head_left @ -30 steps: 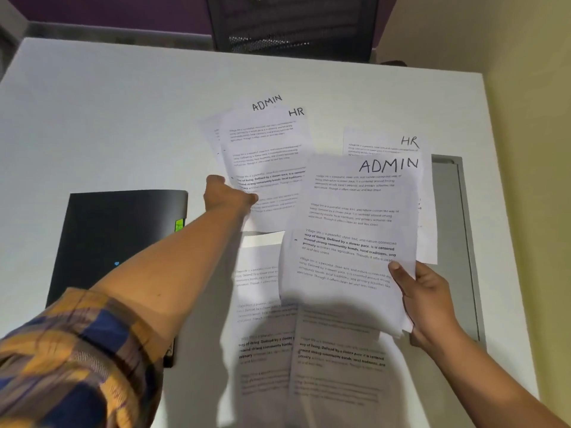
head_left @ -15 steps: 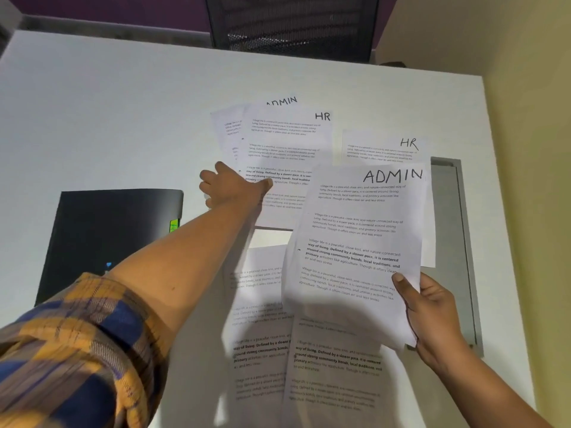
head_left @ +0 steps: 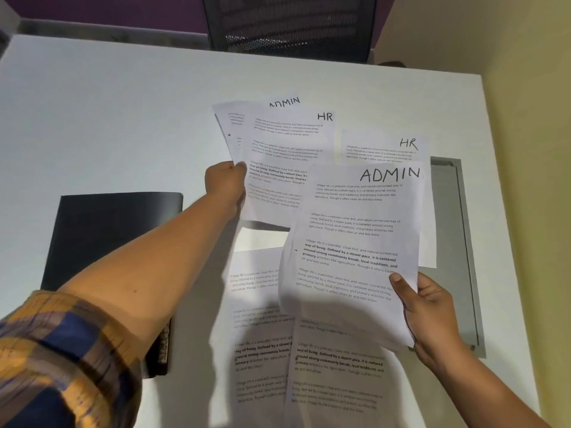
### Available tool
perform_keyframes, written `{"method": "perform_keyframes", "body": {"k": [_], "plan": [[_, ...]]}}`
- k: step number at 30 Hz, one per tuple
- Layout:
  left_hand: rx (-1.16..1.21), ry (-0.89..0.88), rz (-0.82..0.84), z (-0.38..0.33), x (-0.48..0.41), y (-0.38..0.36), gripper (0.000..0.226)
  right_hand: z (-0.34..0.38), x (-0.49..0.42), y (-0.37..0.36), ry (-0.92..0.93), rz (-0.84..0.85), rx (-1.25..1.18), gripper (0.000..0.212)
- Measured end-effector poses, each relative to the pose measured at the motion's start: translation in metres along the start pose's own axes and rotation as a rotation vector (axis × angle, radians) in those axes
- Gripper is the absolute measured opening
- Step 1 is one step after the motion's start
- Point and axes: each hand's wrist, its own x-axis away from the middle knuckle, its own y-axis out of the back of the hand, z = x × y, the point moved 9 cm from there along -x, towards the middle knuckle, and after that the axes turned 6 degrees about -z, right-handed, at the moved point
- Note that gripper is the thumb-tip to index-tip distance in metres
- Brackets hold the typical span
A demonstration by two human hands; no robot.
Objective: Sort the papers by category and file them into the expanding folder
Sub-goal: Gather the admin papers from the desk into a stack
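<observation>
Left hand [head_left: 227, 183], fingers curled round the left edge of a small fan of papers topped by an HR sheet [head_left: 287, 156]. Right hand [head_left: 428, 307] pinches the ADMIN sheet [head_left: 355, 236] at its lower right corner, thumb on top. Black expanding folder [head_left: 114, 236] lies flat at left on the tabletop [head_left: 108, 118] — bare surface beyond it.

My one camera (wide-angle) rides on my head, looking forward and steeply down onto the counter [head_left: 108, 118], close above it.
</observation>
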Motion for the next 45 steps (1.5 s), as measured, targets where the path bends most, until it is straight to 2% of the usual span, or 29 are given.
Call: {"method": "perform_keyframes", "body": {"k": [3,8,10,15,20,23,25,27,30,34,37,40,42,45], "plan": [[-0.142,-0.171,-0.068,-0.013,0.005,0.015,0.054,-0.001,0.004,-0.001,0.007,0.012,-0.014,0.021],[-0.197,-0.304,-0.156,-0.03,0.02,0.032,0.048,-0.008,0.008,-0.004,-0.002,0.038,0.042,0.017],[-0.16,-0.342,-0.165,-0.035,0.025,0.039,0.041,-0.01,0.009,-0.006,-0.006,0.037,0.089,0.015],[-0.136,-0.589,-0.165,-0.085,0.05,0.072,0.016,-0.002,0.016,-0.006,0.004,0.03,0.156,0.013],[-0.116,-0.791,-0.203,-0.137,0.092,0.121,0.022,0.011,0.029,-0.008,0.013,0.054,0.125,0.015],[-0.013,-0.856,-0.254,-0.154,0.132,0.155,0.023,0.021,0.04,-0.01,0.048,0.07,0.104,0.017],[0.063,-0.86,-0.274,-0.156,0.159,0.175,0.021,0.026,0.049,-0.01,0.063,0.07,0.088,0.017],[0.194,-0.837,-0.247,-0.148,0.182,0.19,0.008,0.029,0.057,-0.008,0.078,0.061,0.08,0.016],[0.354,-0.639,-0.117,-0.109,0.205,0.192,0.014,0.032,0.072,-0.005,0.085,0.066,0.086,0.016],[0.22,-0.406,0.064,-0.043,0.24,0.16,0.01,0.043,0.104,-0.004,0.107,0.107,0.076,0.015],[0.177,-0.305,0.139,-0.015,0.27,0.143,0.011,0.054,0.132,-0.003,0.141,0.164,0.101,0.014],[0.122,-0.299,0.113,-0.002,0.284,0.144,0.006,0.061,0.154,0.001,0.16,0.234,0.104,0.014],[0.069,-0.313,0.073,0.0,0.288,0.15,0.014,0.064,0.17,0.003,0.153,0.325,0.053,0.007],[0.094,-0.265,0.189,0.006,0.296,0.146,0.017,0.066,0.188,0.005,0.138,0.468,0.019,0.027]]}}
